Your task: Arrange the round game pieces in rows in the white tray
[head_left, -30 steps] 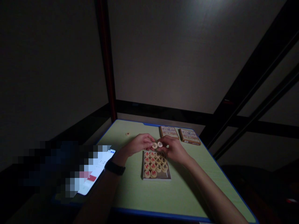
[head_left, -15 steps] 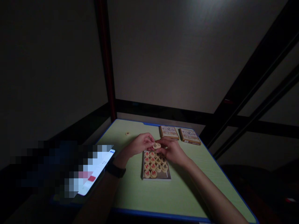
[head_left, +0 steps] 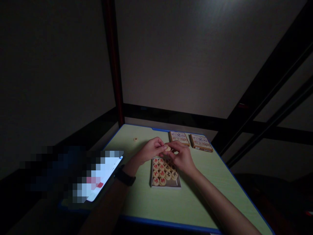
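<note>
Just beyond the open box [head_left: 156,187], my left hand [head_left: 152,150] pinches a round wooden chess piece [head_left: 167,148] between its fingers. My right hand [head_left: 180,156] closes on the same piece from the other side, its fingertips touching it. Several pieces with red characters [head_left: 161,174] fill the left columns of the box, and pieces with black characters [head_left: 168,175] stand to their right. The front right corner of the box shows a bare floor. Part of the back right of the box is hidden by my right hand.
Two flat printed boxes [head_left: 179,138] [head_left: 201,142] lie at the back right of the green table [head_left: 146,202]. One loose piece [head_left: 135,139] lies at the back left. A lit tablet or phone screen [head_left: 102,178], partly pixelated, is at the left edge.
Both hands have drawn closer around the held piece, which now shows less of its face and appears as one. The whole view has shifted slightly.
</note>
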Demonstrator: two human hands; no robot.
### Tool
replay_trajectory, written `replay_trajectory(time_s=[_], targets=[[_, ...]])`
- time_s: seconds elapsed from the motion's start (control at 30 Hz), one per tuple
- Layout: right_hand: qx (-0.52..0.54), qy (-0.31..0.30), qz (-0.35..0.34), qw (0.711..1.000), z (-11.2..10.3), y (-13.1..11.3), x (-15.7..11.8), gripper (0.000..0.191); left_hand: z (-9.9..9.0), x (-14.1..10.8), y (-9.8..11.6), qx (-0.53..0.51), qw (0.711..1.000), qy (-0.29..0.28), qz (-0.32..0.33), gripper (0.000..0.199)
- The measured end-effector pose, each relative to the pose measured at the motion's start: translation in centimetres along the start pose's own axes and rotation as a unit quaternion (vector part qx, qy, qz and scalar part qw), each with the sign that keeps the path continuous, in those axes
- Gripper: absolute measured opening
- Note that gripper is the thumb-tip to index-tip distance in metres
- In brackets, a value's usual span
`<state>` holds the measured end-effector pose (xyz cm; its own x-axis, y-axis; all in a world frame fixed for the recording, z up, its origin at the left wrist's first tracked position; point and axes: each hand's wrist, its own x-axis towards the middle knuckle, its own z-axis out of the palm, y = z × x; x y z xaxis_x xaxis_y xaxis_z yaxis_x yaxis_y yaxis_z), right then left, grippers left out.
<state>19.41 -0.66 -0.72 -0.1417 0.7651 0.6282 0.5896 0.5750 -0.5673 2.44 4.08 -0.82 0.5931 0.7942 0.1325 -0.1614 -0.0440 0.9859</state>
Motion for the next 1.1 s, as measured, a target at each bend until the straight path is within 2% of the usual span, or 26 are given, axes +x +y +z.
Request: replay_trajectory(time_s=[0.13, 0.23, 0.37, 0.47, 0.57, 0.67, 0.73, 0.83, 0.97, 1.1], targets=[[-0.017, 0.001, -0.009, 1.000, 0.1, 0.4, 0.0, 0.019, 0.1, 0.1, -0.2, -0.011, 1.000, 0.019, 0.003, 0.047], [-0.040, -0.017, -0.046, 0.998, 0.0, 0.3, -0.2, 0.024, 0.0, 0.2, -0.5, -0.002, 1.000, 0.029, 0.006, 0.044], [-0.119, -0.087, -0.086, 0.985, -0.5, -0.3, -0.3, 0.023, -0.2, 0.5, -1.1, 0.017, 1.000, 0.026, -0.002, 0.043], [-0.168, -0.146, -0.075, 0.972, -0.9, -0.8, -0.2, 0.025, -0.3, 0.5, -1.3, 0.037, 0.999, 0.030, -0.002, 0.043], [-0.184, -0.169, -0.067, 0.966, -1.6, -1.4, -0.1, 0.023, -0.4, 0.2, -0.8, 0.053, 0.998, 0.001, -0.017, 0.044], [-0.168, -0.158, -0.050, 0.972, -2.9, -2.0, -0.7, 0.016, -0.7, -0.2, 0.1, 0.067, 0.997, -0.010, -0.038, 0.049], [-0.133, -0.161, -0.034, 0.977, -3.9, -2.6, -1.6, 0.015, -1.0, -0.2, 0.7, 0.079, 0.996, 0.016, -0.025, 0.047], [-0.074, -0.200, -0.009, 0.977, -5.1, -3.5, -3.5, 0.026, -1.2, 0.0, 1.0, 0.102, 0.993, 0.064, 0.008, 0.042], [-0.046, -0.249, -0.004, 0.967, -5.4, -3.8, -5.7, 0.032, -1.2, 0.3, 0.8, 0.118, 0.989, 0.088, 0.018, 0.040], [-0.068, -0.281, 0.000, 0.957, -5.1, -3.3, -6.2, 0.031, -1.1, 0.5, 0.3, 0.126, 0.988, 0.086, 0.017, 0.039]])
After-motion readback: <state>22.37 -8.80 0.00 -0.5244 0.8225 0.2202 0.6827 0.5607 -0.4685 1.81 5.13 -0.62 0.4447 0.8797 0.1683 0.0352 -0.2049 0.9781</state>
